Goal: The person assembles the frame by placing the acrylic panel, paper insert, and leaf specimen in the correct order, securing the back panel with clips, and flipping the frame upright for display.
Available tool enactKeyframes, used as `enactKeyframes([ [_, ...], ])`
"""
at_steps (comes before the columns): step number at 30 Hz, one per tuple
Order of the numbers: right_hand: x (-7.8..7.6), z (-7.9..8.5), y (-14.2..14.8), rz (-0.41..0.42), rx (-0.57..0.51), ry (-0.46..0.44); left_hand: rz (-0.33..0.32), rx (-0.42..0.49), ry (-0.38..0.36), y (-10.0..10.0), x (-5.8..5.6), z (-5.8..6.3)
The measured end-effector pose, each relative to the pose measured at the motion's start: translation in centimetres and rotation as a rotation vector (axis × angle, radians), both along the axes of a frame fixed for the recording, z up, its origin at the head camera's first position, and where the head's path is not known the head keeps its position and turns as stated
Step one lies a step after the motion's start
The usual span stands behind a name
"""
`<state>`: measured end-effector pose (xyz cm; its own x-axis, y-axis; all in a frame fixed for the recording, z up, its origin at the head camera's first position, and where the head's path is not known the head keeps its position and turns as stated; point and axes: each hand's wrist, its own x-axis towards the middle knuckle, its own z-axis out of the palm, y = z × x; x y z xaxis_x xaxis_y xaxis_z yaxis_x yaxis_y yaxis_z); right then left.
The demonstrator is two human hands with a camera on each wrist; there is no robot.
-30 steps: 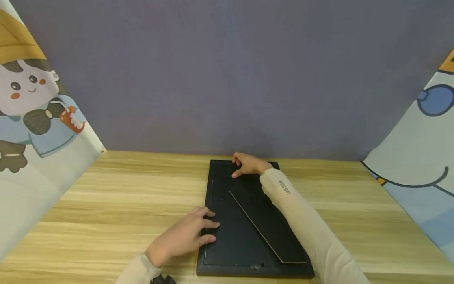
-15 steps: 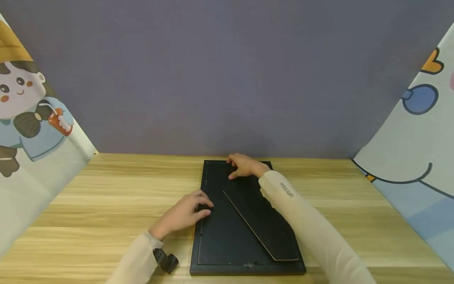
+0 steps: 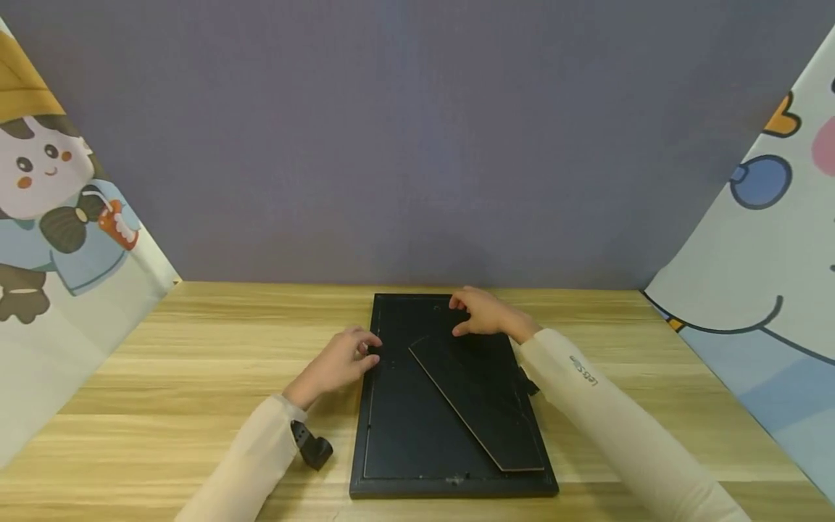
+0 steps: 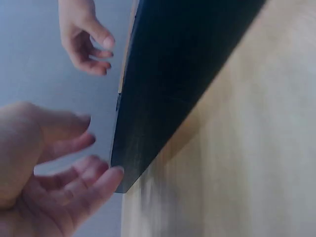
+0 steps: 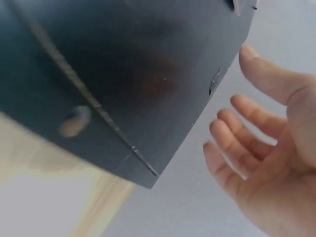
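Note:
A black picture frame (image 3: 398, 442) lies back side up on the wooden table, its long sides running away from me. Slanting across its back is a narrow black stand leg (image 3: 483, 413) with a pale cut edge. My left hand (image 3: 341, 360) hovers by the frame's left edge with loosely bent fingers; in the left wrist view the hand (image 4: 54, 177) holds nothing. Over the far right part of the frame, beyond the leg's top, is my right hand (image 3: 485, 313). Its fingers are spread and relaxed in the right wrist view, beside the frame back (image 5: 163, 59), with nothing between them.
The wooden table (image 3: 228, 348) extends to both sides of the frame. A grey partition (image 3: 417, 145) stands right behind the frame's far end. Cartoon-printed panels (image 3: 85, 290) border the table left and right. A black wrist camera (image 3: 315, 451) sits on the left sleeve.
My left hand has moved away from me along the frame's left edge, drawing off its back. My right hand has shifted right across the far end. The head view has turned slightly.

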<state>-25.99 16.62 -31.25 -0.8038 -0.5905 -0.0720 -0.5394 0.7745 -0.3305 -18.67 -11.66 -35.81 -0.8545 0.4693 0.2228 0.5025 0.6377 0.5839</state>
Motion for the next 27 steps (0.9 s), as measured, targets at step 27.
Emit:
enactKeyframes([
  [27,4.9,-4.0,6.4,-0.33,-0.302,-0.323,0.143,0.154,-0.167,0.5,-4.0,-2.3],
])
